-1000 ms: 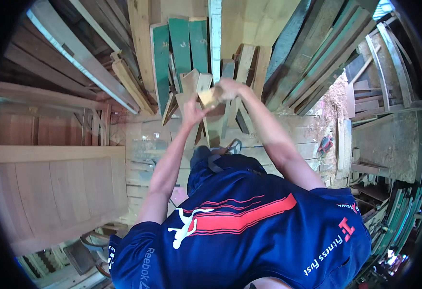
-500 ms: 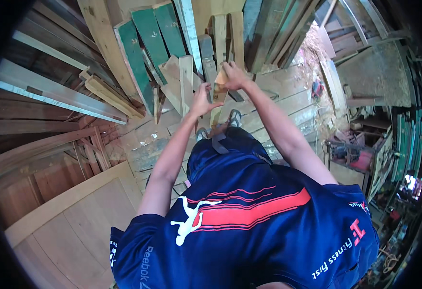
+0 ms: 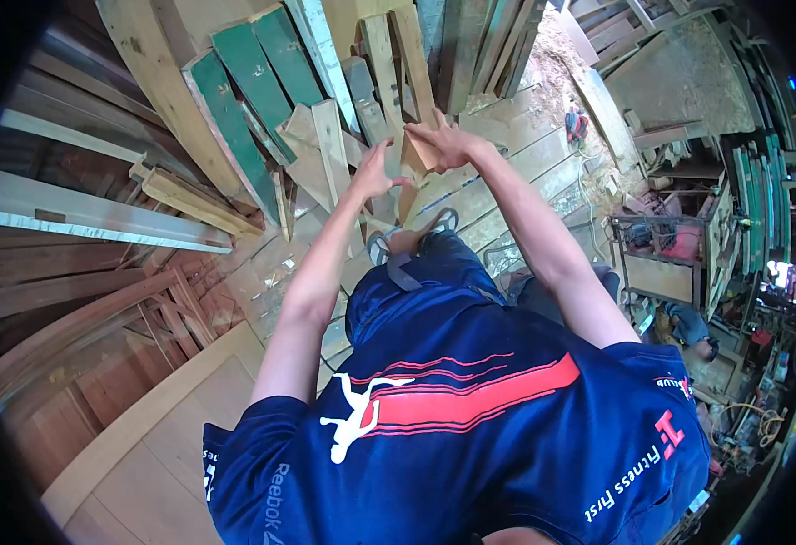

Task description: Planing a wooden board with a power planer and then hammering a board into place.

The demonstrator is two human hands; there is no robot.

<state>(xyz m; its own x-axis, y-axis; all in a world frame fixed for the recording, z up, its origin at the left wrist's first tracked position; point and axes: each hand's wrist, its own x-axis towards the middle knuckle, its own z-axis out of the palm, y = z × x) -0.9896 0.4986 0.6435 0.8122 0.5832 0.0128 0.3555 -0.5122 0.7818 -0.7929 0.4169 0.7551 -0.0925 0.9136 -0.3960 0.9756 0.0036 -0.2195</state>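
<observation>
your left hand (image 3: 375,177) is spread, thumb and fingers well apart, with the palm turned toward a yellowish piece of wood (image 3: 422,153) in the space between your two hands; the thumb tip comes close to its lower part, and you cannot tell from this view whether it touches. your right hand (image 3: 448,147) is on the other side, its fingers fanned over the upper end of that piece; the thumb is hidden, so whether it pinches the wood cannot be told. the piece is out in front of your sandals (image 3: 444,221), above the plank floor (image 3: 543,150), short of the far edge where the timber leans. just beyond your right hand two narrow light boards (image 3: 413,62) stand close together. along that same far edge, to the left of your hands, green-painted boards (image 3: 251,80) lean side by side, with a pale offcut (image 3: 330,150) slanting in front of them. toward the floor's right edge a red and dark power tool (image 3: 577,125) sits near sawdust (image 3: 557,59), and a metal-framed cart (image 3: 657,291) stands nearer you on that side. at the floor's near left corner lies a large wooden panel (image 3: 166,463). beyond your right shoulder another person (image 3: 687,325) is bent low.
</observation>
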